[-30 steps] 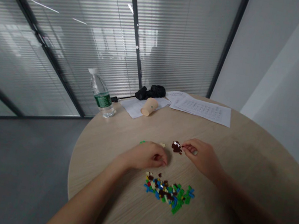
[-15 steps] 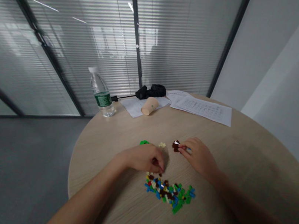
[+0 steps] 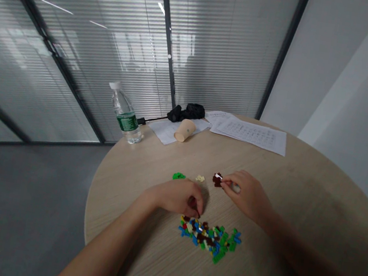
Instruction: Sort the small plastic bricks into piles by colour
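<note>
A small dark brick point(image 3: 197, 213) appears to be getting pinched by the left hand point(image 3: 175, 196), its fingers curled down just above the brick pile point(image 3: 208, 239), though the grip is partly hidden. A brown cluster point(image 3: 217, 179) is being held by the right hand point(image 3: 248, 194), fingertips pressed together at its edge. A green piece point(image 3: 178, 176) and a cream piece point(image 3: 200, 178) are lying near the cluster on the surface point(image 3: 315, 208). The brick could be lost in the pile if the pinch is loosened, and the cluster could be broken apart if gripped unevenly or bumped by the other hand.
</note>
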`<state>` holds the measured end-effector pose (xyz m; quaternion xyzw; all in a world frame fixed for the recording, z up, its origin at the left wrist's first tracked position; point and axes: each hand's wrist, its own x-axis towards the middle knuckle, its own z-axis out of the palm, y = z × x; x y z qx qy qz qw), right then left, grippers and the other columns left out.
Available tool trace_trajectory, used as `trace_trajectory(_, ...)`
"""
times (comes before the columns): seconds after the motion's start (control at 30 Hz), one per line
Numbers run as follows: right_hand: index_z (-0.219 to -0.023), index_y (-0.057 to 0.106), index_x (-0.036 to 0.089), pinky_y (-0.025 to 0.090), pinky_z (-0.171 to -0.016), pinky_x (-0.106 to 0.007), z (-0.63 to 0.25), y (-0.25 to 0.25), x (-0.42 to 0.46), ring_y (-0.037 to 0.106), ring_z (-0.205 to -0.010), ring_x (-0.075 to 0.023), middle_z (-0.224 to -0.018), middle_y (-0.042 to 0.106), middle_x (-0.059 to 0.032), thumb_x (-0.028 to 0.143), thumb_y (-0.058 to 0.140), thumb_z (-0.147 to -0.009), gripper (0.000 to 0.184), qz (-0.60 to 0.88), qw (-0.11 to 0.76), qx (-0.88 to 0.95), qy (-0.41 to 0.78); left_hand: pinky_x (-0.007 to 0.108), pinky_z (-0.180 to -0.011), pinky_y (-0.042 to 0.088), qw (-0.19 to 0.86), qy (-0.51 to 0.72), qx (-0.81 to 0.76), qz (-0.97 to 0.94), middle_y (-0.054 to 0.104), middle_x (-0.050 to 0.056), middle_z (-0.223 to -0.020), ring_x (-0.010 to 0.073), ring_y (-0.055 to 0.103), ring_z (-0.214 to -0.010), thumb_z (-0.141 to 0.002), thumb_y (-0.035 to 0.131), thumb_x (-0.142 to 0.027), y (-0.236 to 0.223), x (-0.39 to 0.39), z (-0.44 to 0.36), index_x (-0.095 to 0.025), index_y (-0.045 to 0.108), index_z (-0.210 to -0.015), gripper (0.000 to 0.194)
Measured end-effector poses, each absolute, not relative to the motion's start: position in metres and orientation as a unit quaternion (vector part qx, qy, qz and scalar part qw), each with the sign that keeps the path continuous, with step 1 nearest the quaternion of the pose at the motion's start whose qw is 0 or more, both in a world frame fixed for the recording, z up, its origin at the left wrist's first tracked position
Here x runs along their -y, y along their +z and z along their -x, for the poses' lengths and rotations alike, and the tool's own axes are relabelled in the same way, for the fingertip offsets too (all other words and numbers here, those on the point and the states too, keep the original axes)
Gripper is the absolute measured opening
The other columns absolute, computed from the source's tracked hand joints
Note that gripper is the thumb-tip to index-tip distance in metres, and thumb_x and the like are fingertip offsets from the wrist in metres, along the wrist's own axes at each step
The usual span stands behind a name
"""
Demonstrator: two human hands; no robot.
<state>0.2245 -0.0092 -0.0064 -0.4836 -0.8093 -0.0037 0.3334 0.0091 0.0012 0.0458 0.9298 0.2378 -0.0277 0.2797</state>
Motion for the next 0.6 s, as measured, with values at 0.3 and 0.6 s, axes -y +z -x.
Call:
trace_trajectory(0.3, -0.073, 0.063, 0.020, 0.043, -0.069, -0.031, -0.224, -0.002, 0.013, 0.058, -0.074, -0.0193, -0.075, 0.067, -0.0057, 0.019, 0.053, -0.080, 0.012, 0.461, 0.354, 0.813, 0.029, 0.019, -0.058, 0.038, 0.260, 0.019, -0.247, -0.933, 0.060, -0.001, -0.071, 0.0085, 0.051, -0.061, -0.067, 0.062, -0.009, 0.051, 0.000, -0.008, -0.015, 0.069, -0.075, 0.012)
trace_trajectory(0.6, -0.075, 0.058, 0.018, 0.047, -0.057, -0.024, -0.201, 0.006, 0.033, 0.059, -0.060, -0.0123, -0.067, 0.063, -0.0007, 0.031, 0.059, -0.073, 0.014, 0.421, 0.409, 0.676, 0.445, 0.023, -0.070, 0.040, 0.168, 0.230, -0.248, -0.926, 0.055, 0.001, -0.074, 0.0125, 0.051, -0.075, -0.077, 0.059, -0.020, 0.050, -0.001, -0.010, -0.016, 0.064, -0.078, 0.007)
